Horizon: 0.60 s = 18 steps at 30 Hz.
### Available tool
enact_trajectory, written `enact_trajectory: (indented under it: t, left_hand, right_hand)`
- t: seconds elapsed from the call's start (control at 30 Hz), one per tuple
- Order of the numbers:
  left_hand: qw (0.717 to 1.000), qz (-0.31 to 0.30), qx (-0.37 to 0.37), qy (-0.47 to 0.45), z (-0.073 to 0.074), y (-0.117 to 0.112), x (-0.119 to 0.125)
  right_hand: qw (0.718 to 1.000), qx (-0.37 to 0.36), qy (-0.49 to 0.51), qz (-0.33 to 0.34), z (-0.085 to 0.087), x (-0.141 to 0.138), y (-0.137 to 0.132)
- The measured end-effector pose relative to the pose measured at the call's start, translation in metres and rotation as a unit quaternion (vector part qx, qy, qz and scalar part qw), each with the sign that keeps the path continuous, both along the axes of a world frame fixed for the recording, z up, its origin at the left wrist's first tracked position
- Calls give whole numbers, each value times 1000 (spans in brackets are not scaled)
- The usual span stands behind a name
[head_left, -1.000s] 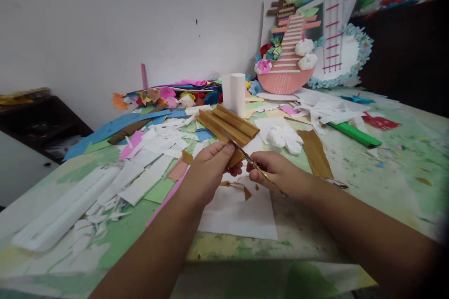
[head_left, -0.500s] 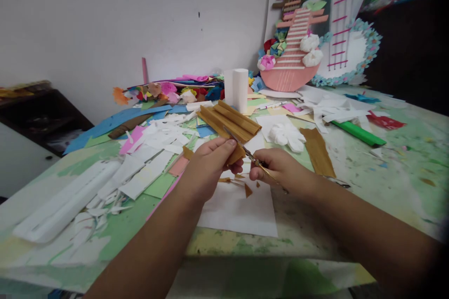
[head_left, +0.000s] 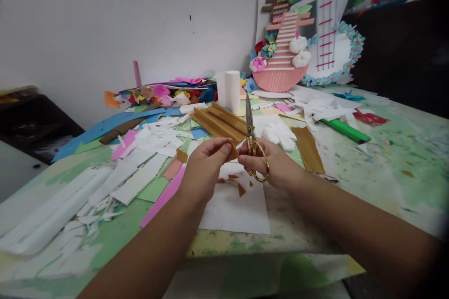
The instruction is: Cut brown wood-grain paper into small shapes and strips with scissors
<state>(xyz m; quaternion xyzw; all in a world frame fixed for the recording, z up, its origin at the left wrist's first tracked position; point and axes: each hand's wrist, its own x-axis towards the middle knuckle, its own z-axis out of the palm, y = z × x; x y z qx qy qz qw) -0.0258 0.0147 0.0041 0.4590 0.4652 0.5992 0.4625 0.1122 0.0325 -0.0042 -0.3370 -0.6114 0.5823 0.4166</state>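
Note:
My left hand pinches a small piece of brown crepe paper between thumb and fingers. To its right, my right hand is closed on gold-handled scissors, whose blades stand upright and look closed, pointing away from me. The fingertips of both hands are close together. Below them, a white sheet of paper bears several brown scraps. Folded brown crepe paper lies just behind my hands, and a flat brown strip rests to the right.
A white paper roll stands at the back. White cut paper and a long white package lie left. A white paper flower and a green roll lie right. A pink paper instrument leans against the wall.
The scissors have come away from the brown piece and swung from a slant across it to upright in my right hand. The left hand keeps its pinch. The camera view has shifted slightly right.

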Motion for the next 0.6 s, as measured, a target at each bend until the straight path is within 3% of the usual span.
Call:
enact_trajectory:
  t: [0.17, 0.33, 0.5, 0.6]
  left_hand:
    - [1000, -23, -5, -11, -3, -2, 5]
    - [993, -87, -45, 62, 0, -2, 1]
    - [995, -61, -58, 51, 7, -2, -3]
    - [991, -79, -79, 71, 11, -4, -4]
  right_hand:
    - [999, -19, 33, -32, 0, -1, 0]
    - [998, -35, -11, -43, 4, 4, 3]
    - [997, -11, -19, -67, 6, 9, 7]
    - [998, -10, -23, -65, 5, 10, 8]
